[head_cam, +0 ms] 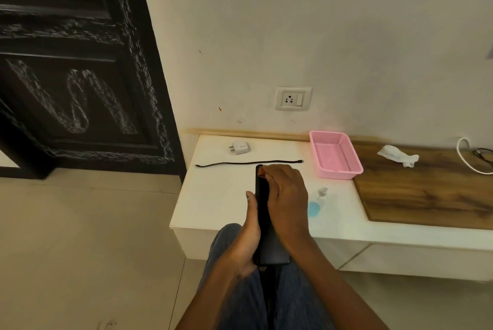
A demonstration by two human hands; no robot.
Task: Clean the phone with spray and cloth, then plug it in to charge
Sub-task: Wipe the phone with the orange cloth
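A black phone [262, 212] stands on its edge, held between both hands above my lap, in front of the white table [213, 196]. My left hand [248, 233] grips its lower left side, thumb up along the edge. My right hand [286, 196] curls over the top right, fingertips pinching the upper edge. A small spray bottle [317, 203] with blue liquid lies on the table just right of my right hand. A white cloth [397, 157] lies crumpled on the wooden surface. A black cable [248, 163] lies straight across the table, a white charger adapter [240, 147] behind it.
A wall socket [293, 99] sits above the table. An empty pink basket [334, 155] stands at the back right of the white top. White and black cords [469, 159] lie at the far right. A dark door [74, 76] stands at left.
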